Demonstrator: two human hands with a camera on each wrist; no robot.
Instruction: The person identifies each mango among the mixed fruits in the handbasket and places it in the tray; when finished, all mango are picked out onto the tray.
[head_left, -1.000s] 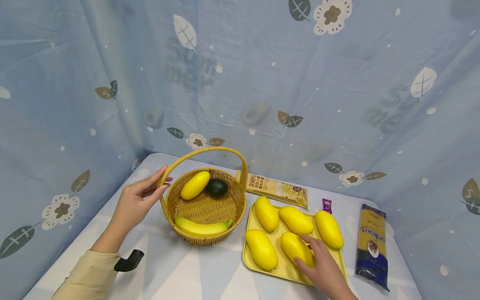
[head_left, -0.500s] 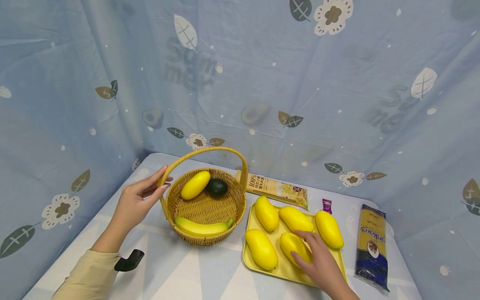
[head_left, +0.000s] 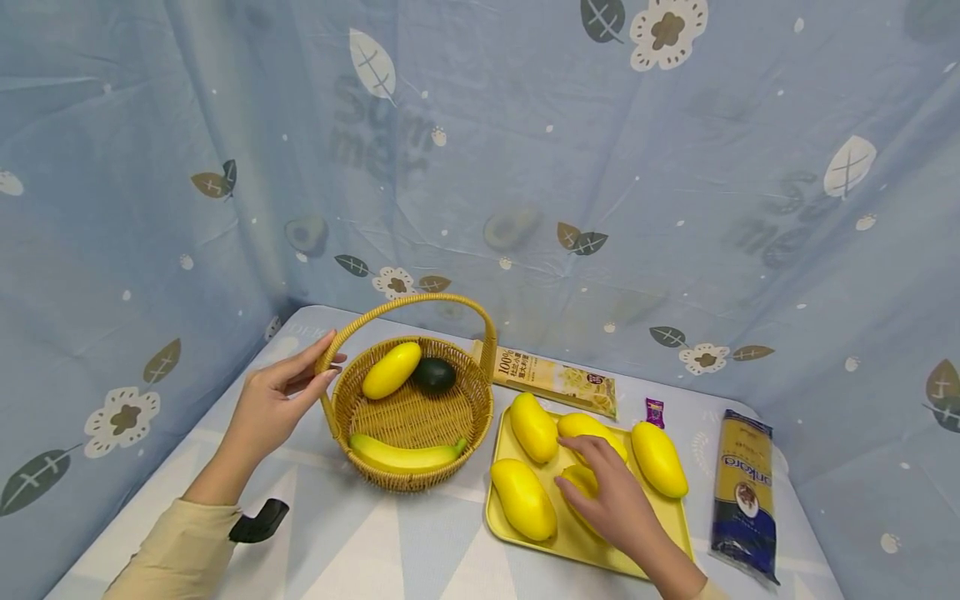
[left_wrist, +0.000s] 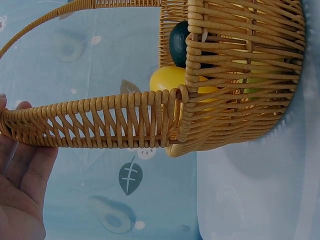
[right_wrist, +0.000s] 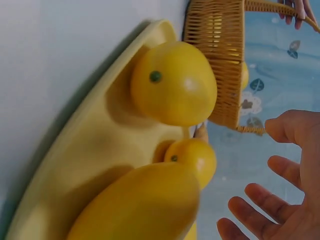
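My left hand (head_left: 281, 400) holds one side of the tall handle (left_wrist: 100, 122) of a wicker basket (head_left: 345, 450), thumb and fingers about it. Inside the basket lie a yellow mango (head_left: 392, 371), a dark avocado (head_left: 433, 376) and a banana (head_left: 405, 455). Over a yellow tray (head_left: 570, 546) of several mangoes hovers my right hand (head_left: 611, 496). It partly covers the front middle mango (head_left: 581, 477). In the right wrist view its fingers (right_wrist: 250, 207) are spread, apart from the mangoes, and hold nothing.
A pasta packet (head_left: 555, 379) lies behind the tray, partly behind the basket. A small purple packet (head_left: 654, 412) is at the back right. A blue and gold bag (head_left: 744, 496) lies right of the tray. Patterned curtains (head_left: 510, 167) enclose the table.
My right hand has moved left and forward over the tray, covering more of the front middle mango. The left hand and the basket have stayed in place.
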